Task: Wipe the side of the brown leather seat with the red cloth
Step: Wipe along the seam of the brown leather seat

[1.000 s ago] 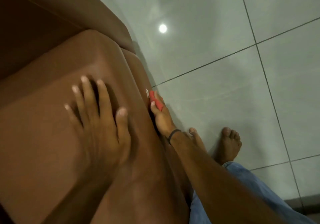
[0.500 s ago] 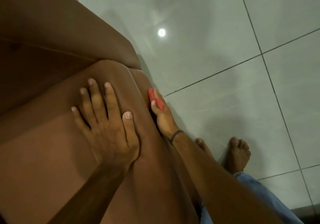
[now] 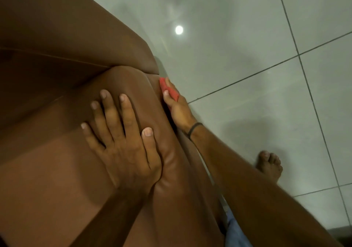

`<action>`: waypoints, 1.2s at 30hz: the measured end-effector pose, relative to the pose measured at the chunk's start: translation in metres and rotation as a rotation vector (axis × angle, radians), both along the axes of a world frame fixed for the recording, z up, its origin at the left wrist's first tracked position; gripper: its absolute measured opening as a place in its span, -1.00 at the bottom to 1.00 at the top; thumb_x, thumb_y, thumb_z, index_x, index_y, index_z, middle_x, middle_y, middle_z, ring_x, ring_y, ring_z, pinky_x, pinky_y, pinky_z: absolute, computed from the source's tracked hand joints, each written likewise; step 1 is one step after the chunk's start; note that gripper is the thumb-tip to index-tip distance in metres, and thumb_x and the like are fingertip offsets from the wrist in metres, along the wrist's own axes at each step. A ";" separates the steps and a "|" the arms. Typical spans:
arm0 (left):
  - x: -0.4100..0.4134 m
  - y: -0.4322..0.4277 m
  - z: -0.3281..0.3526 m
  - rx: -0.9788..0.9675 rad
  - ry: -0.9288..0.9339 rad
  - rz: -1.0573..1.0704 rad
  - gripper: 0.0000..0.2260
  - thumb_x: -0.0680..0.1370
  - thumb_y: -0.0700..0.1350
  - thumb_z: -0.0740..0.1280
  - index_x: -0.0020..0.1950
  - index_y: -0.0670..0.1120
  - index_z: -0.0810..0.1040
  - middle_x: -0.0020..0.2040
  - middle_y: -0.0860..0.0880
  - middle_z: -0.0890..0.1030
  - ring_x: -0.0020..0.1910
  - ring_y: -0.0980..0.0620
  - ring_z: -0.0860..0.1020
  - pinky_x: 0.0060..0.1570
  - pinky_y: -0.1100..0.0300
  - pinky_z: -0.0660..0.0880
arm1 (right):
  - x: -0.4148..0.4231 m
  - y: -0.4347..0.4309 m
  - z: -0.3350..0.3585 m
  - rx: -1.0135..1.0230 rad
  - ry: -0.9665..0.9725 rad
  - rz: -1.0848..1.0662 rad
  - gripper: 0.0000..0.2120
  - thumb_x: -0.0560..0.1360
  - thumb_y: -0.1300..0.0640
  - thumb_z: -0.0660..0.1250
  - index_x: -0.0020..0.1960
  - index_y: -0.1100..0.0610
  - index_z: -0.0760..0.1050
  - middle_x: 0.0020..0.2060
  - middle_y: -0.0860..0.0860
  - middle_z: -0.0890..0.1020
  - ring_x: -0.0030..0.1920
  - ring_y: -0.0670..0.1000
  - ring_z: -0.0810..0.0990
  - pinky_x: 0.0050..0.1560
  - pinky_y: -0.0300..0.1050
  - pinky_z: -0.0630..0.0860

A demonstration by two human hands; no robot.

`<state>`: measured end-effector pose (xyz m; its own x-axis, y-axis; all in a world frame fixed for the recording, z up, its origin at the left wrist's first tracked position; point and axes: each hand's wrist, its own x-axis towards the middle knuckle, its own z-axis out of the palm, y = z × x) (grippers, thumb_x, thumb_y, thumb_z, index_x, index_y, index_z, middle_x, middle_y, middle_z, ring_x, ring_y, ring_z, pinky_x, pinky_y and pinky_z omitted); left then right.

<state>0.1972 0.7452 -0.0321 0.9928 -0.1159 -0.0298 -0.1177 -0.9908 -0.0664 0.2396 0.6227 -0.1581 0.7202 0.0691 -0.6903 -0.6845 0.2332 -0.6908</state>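
Observation:
The brown leather seat [image 3: 57, 170] fills the left half of the view, with its backrest [image 3: 66, 27] at the upper left. My left hand [image 3: 122, 140] lies flat on the seat cushion near its right edge, fingers spread, holding nothing. My right hand [image 3: 178, 107] presses the red cloth [image 3: 168, 90] against the side of the seat, just below the corner where cushion and backrest meet. Only a small strip of the cloth shows between my fingers and the leather; the seat's side itself is mostly hidden.
Grey floor tiles [image 3: 247, 56] with dark grout lines lie to the right of the seat, with a lamp's reflection [image 3: 179, 30] on them. My bare foot [image 3: 270, 165] stands on the tiles at right, and blue trouser cloth [image 3: 235, 233] shows at the bottom.
My right hand has slid the red cloth along the seat's side toward the backrest corner. The view has shifted, showing more of the backrest. My left hand stays pressed on the cushion.

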 end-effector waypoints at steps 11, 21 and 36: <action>-0.001 -0.001 0.001 -0.034 0.013 -0.014 -0.36 0.71 0.11 -0.02 0.77 -0.03 -0.06 0.78 -0.17 0.02 0.78 -0.18 -0.04 0.71 -0.27 -0.13 | 0.017 -0.010 -0.025 -0.062 0.233 0.033 -0.52 0.74 -0.09 0.18 0.60 0.07 0.44 0.50 0.13 0.59 0.52 0.15 0.54 0.48 -0.11 0.42; -0.001 0.000 -0.002 -0.029 0.014 -0.017 -0.37 0.71 0.11 -0.05 0.77 -0.03 -0.09 0.77 -0.11 -0.04 0.78 -0.09 -0.13 0.70 -0.27 -0.15 | 0.048 -0.010 0.039 -0.203 -0.042 0.299 -0.46 0.71 -0.21 0.12 0.66 -0.10 0.31 0.65 -0.06 0.40 0.65 0.03 0.36 0.69 0.06 0.23; 0.001 0.001 -0.009 -0.003 -0.020 -0.003 -0.34 0.70 0.13 -0.02 0.78 -0.01 -0.09 0.78 -0.18 0.04 0.77 -0.06 -0.15 0.71 -0.25 -0.18 | 0.013 -0.010 0.012 -0.023 -0.205 0.117 -0.51 0.73 -0.07 0.17 0.63 -0.01 0.37 0.66 -0.02 0.38 0.71 0.02 0.24 0.73 0.06 0.15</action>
